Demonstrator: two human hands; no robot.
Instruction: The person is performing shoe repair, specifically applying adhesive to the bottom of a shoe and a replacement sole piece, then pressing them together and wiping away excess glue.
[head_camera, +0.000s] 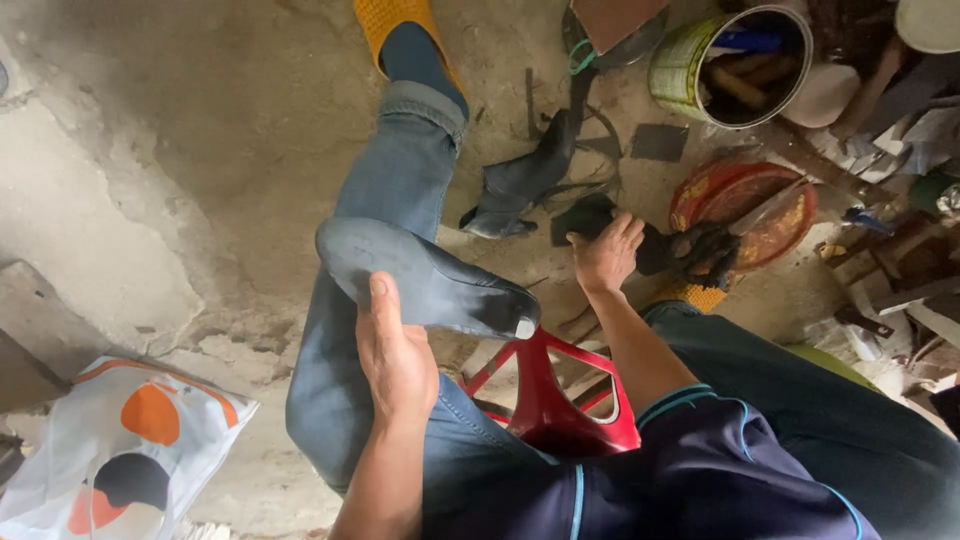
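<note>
On lap: left hand (395, 355) grips one shoe (425, 280).

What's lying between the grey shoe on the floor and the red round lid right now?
In the head view, the right hand rests on a dark scrap piece lying between the grey shoe and the red round lid.

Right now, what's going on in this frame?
A person sits on a red plastic stool, seen from above. The left hand holds a dark shoe sole over the left knee, thumb lying along its edge. The right hand reaches down to a dark piece of material on the concrete floor. Nearby on the floor are a dark shoe upper, a round red tin lid and an open can holding tools.
</note>
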